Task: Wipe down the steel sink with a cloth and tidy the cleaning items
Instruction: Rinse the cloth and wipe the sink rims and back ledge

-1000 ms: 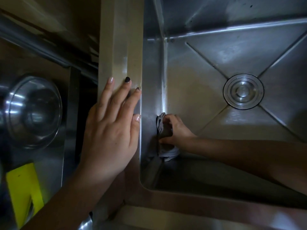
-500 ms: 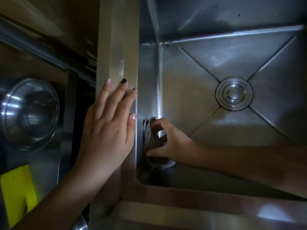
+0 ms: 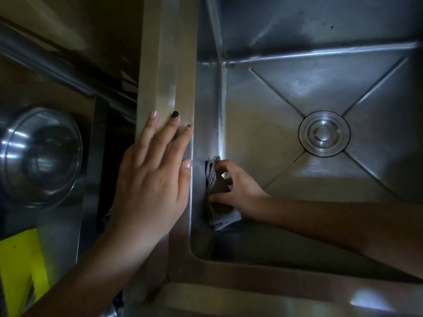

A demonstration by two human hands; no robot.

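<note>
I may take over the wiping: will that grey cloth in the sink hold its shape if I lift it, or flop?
Probably floppy: the grey cloth bunches in folds under the right hand and droops below it. Likely light, pinned by fingertips alone. It may slide easily on the smooth sink wall.

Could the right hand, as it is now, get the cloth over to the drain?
Probably yes: the right hand presses the cloth on the sink's left wall, and bare floor lies between it and the drain.

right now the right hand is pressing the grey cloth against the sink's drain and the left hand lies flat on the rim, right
Not quite. In the head view the right hand presses the grey cloth against the sink's left inner wall, well away from the drain. The left hand does lie flat on the rim.
</note>
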